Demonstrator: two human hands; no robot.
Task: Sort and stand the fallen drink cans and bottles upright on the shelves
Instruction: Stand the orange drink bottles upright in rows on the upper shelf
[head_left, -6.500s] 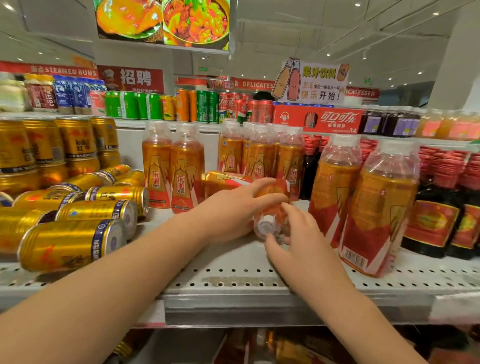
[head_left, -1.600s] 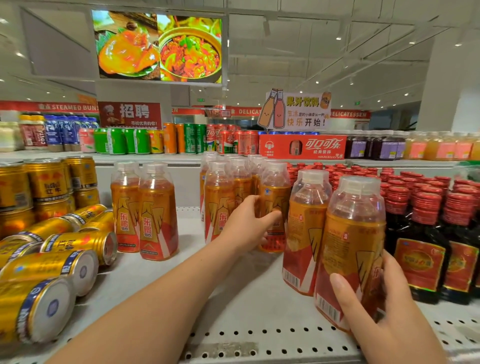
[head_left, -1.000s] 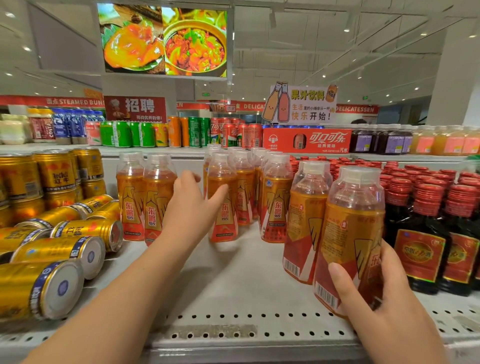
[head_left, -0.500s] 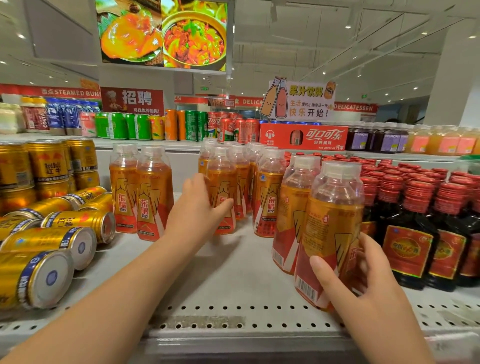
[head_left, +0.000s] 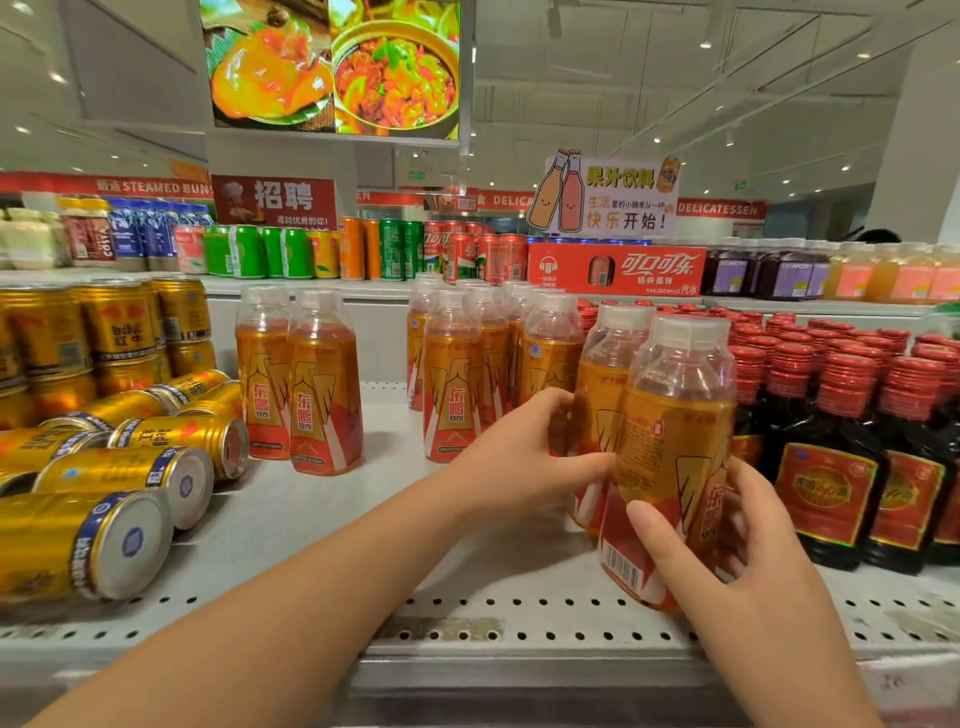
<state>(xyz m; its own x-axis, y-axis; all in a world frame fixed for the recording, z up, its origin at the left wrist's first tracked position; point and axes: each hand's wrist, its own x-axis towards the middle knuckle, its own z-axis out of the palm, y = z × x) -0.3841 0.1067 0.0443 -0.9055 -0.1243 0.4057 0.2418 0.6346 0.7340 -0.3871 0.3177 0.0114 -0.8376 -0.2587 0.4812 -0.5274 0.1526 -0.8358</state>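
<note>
Orange drink fills the front bottle (head_left: 670, 457), which stands upright, or nearly so, at the right front of the shelf (head_left: 415, 561), just beside the dark red-capped bottles (head_left: 831, 467). The right hand (head_left: 737, 561) is wrapped round its lower label, the grip pinching it between thumb and fingers. The left hand (head_left: 519, 467) is curled against the second bottle (head_left: 597, 395) just behind, with the thumb laid on the front bottle.

The step in hand is judged to be squaring this pair into line. Both bottles should be held low on the body, slid rather than lifted, and turned until the labels face outward. The bases should be set flat before either grip is released.

The front bottle is clear plastic with a white cap, an orange and red label, and a barcode near the base. Gold cans (head_left: 104, 540) lie on their sides at the left and are not yet stood up.
</note>
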